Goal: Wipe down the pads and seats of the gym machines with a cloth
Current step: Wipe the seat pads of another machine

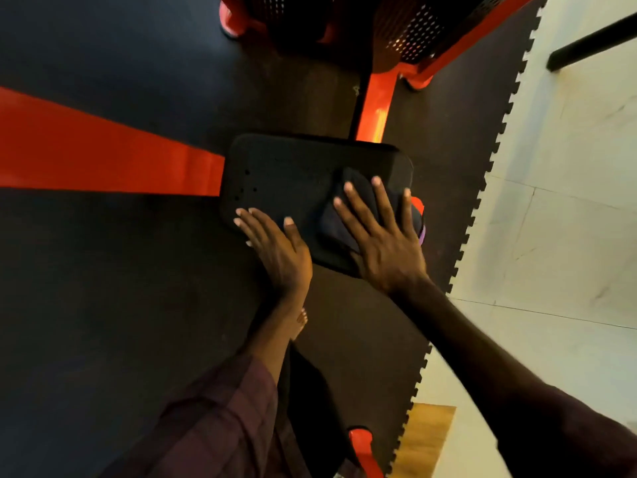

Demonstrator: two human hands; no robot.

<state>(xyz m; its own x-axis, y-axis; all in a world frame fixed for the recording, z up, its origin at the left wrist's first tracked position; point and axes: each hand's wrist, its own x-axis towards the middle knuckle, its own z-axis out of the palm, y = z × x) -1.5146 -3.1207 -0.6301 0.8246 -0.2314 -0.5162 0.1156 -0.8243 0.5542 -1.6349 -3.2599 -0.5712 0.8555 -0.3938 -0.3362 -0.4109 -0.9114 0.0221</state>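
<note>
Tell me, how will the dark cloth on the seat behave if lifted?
The cloth lies bunched and folded under the right hand, so it is probably floppy and light. It would likely sag, not slide off the seat.

place: gym | orange machine frame | interlocking rubber floor mats

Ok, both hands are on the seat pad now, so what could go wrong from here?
The cloth sits bunched under the flat right hand near the pad's right edge; a sideways stroke could push it off. The left side, where the left hand rests, may get missed. A bare foot stands below the pad beside the orange frame.
</note>
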